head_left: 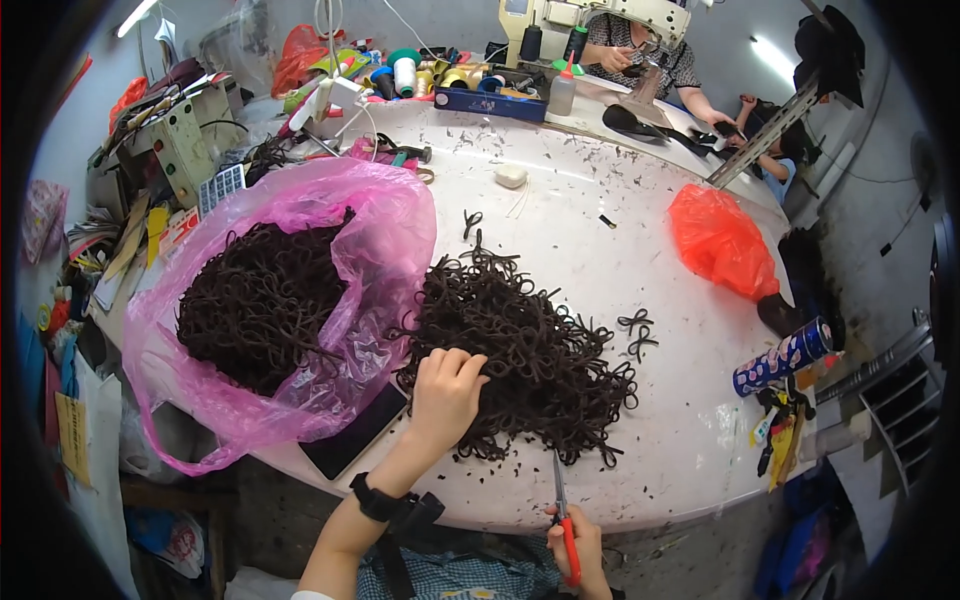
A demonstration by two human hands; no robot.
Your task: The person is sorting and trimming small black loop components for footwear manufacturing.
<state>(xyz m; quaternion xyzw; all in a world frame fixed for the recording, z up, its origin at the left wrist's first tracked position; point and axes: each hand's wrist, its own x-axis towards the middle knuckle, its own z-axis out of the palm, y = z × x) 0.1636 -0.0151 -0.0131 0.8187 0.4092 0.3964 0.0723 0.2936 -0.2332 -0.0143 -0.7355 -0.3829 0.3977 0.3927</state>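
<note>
A loose heap of dark brown cord loops (520,340) lies in the middle of the white table. My left hand (447,392) is at the heap's near left edge, with its fingers curled down against the loops; what is in its fingertips is hidden. Down at the table's front edge, my right hand (583,552) grips red-handled scissors (560,485), blades pointing up toward the heap and apart from my left hand. Left of the heap, a pink plastic bag (395,205) gapes around more of the same dark loops (265,300).
A dark flat slab like a phone (350,437) lies beside the bag. Around the table are an orange-red bag (718,240), a patterned can (783,357), a blue tray of spools (490,103) and a pale lump (511,176). Another person (690,70) sits at a sewing machine (640,20) behind.
</note>
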